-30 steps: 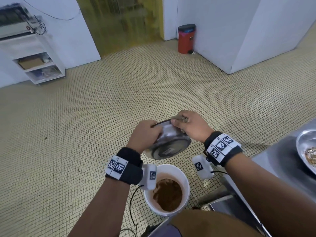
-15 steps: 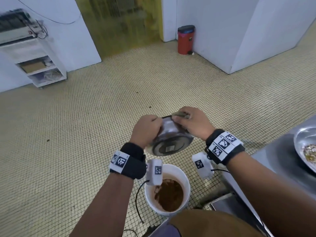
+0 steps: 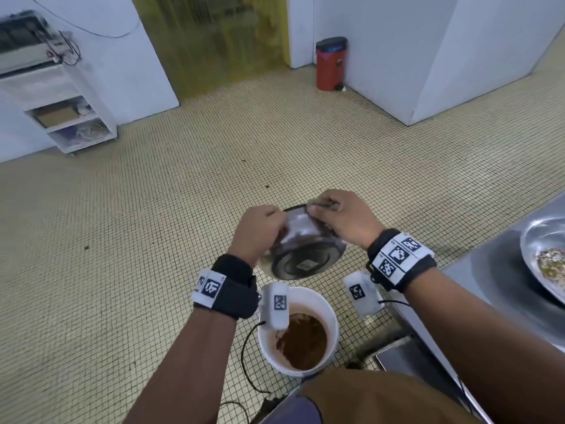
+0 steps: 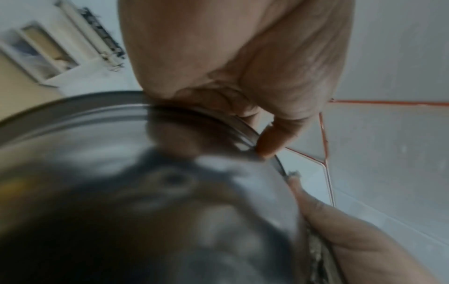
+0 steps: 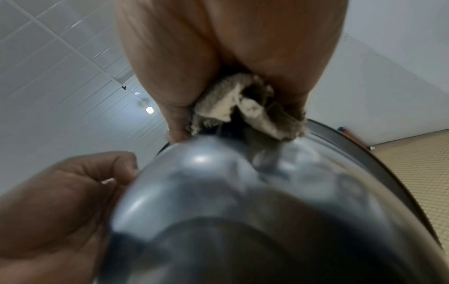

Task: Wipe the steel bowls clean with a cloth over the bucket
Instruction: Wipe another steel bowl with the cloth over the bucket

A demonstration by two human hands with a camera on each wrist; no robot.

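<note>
A steel bowl (image 3: 302, 255) is held tilted with its base towards me, above and just beyond a white bucket (image 3: 331, 319) of brown waste. My left hand (image 3: 260, 231) grips the bowl's left rim (image 4: 199, 113). My right hand (image 3: 342, 218) holds a grey cloth (image 5: 245, 107) bunched in its fingers at the bowl's far rim; the cloth (image 3: 324, 205) shows as a small strip in the head view. The bowl's inside is hidden. The bowl's outer wall (image 5: 243, 192) fills the right wrist view.
A steel counter (image 3: 495, 286) stands at the right with another steel bowl (image 3: 529, 249) holding food scraps. A red pedal bin (image 3: 330, 64) stands by the far wall and a white shelf unit (image 3: 61, 111) at far left. Tiled floor lies all around.
Both hands and the bowl have risen slightly away from the bucket. The right hand with the cloth has shifted a little along the far rim.
</note>
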